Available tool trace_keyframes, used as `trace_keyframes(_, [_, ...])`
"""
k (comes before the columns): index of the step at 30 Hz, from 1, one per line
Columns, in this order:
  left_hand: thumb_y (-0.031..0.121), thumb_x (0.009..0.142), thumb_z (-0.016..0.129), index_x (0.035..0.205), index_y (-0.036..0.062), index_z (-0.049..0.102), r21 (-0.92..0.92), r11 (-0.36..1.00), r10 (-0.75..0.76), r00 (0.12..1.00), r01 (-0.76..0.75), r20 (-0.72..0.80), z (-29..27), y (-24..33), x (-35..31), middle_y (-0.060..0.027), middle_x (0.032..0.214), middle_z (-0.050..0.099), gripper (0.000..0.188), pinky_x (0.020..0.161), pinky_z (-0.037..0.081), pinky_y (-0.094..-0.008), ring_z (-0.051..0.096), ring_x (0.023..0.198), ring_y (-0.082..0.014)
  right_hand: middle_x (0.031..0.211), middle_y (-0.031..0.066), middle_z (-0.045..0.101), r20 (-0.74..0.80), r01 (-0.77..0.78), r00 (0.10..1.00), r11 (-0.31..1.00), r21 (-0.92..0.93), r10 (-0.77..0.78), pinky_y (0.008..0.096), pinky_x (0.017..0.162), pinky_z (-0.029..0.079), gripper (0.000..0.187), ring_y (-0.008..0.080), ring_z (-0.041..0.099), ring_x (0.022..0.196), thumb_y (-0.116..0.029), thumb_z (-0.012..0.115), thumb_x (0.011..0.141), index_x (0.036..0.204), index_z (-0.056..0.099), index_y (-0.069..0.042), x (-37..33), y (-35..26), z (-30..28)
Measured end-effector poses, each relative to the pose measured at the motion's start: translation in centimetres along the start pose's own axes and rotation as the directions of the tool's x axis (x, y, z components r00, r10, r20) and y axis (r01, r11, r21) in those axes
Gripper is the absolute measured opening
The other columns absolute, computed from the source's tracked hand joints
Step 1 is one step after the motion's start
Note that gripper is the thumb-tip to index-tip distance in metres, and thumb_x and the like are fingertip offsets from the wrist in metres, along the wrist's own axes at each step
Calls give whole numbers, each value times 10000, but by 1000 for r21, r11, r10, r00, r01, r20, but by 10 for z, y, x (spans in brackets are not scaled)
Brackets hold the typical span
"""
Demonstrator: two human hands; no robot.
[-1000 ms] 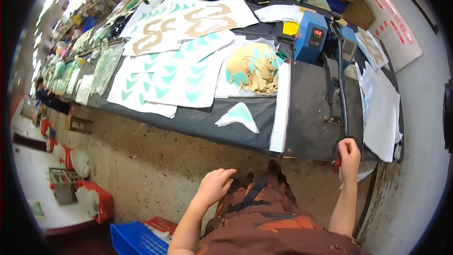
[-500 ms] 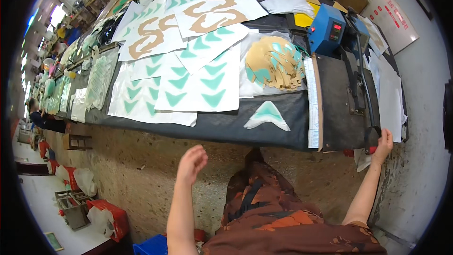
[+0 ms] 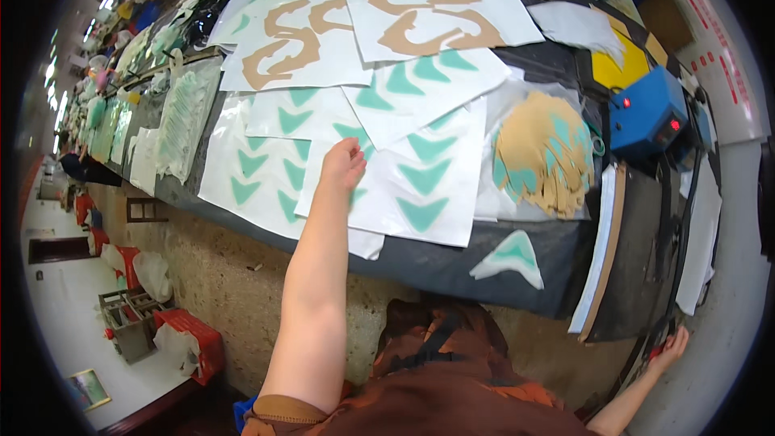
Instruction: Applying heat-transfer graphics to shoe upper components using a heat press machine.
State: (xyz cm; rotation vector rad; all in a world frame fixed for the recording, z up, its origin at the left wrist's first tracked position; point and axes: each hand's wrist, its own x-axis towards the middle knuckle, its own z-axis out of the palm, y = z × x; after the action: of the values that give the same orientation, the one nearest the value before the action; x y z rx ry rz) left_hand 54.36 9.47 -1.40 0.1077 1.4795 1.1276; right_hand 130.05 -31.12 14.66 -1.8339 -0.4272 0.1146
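Note:
My left hand (image 3: 345, 164) is stretched out over white sheets (image 3: 379, 208) that carry rows of green V-shaped pieces (image 3: 424, 211). Its fingers are loosely bent with nothing visible in them; whether they touch the paper I cannot make out. At the far right, my right hand (image 3: 672, 347) is wrapped round the red-tipped handle (image 3: 655, 352) of a press with a blue control box (image 3: 650, 113) and a dark flat plate (image 3: 634, 258). To the left of the press lies a small stack of white and green V-shaped pieces (image 3: 510, 259) near the table's front edge.
A round heap of tan and green cut pieces (image 3: 542, 153) lies on clear plastic beside the press. Farther back are sheets with tan curved shapes (image 3: 436, 14). A wall (image 3: 739, 218) stands close on the right. A red crate (image 3: 194, 339) sits on the floor at left.
My left hand has reached forward from in front of the table to over the sheets. My right hand stays on the press handle. The view has shifted, so the table appears more to the right.

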Motion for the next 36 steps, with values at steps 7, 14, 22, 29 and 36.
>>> trace_keyframes(7, [166,854,659,1060,99,602,136,987,98,992,-87,-77,35,28,67,-33,904,541,224,726,482,-367,521,812,-195,616,-74,378,23,-29,999,993,-117,32,207,487,220,167,11,302,535,-237,597,975,1048,637,-93,-2,-4,3])
trace_keyframes(14, [202,836,678,890,55,643,363,928,-17,984,82,-179,51,43,98,-62,731,538,160,529,407,-328,491,629,-171,644,-66,385,-71,-62,996,991,-122,54,200,522,266,210,22,328,569,-228,572,989,1089,634,-53,-2,-4,1])
trace_keyframes(22, [101,897,634,1063,-31,586,117,982,-153,987,147,42,79,65,97,-156,1032,632,217,744,588,-420,658,862,-283,680,-21,375,-254,98,967,936,339,-9,263,666,411,238,79,355,613,-190,585,992,1115,606,13,-29,-35,4])
trace_keyframes(29, [31,915,600,1194,-64,514,-88,990,-90,967,114,238,91,105,90,-178,1174,621,308,894,598,-414,661,1031,-298,781,-15,393,740,-569,667,702,428,89,238,601,432,225,60,365,656,-155,564,986,1140,557,9,-236,-155,291])
trace_keyframes(36, [59,899,624,1212,-61,534,-143,972,-117,912,187,394,97,111,37,-148,1160,641,348,903,569,-394,655,1029,-280,1398,231,458,952,-933,94,360,-18,291,595,1004,442,742,380,480,1286,-536,564,944,1464,355,-49,-318,-154,573])
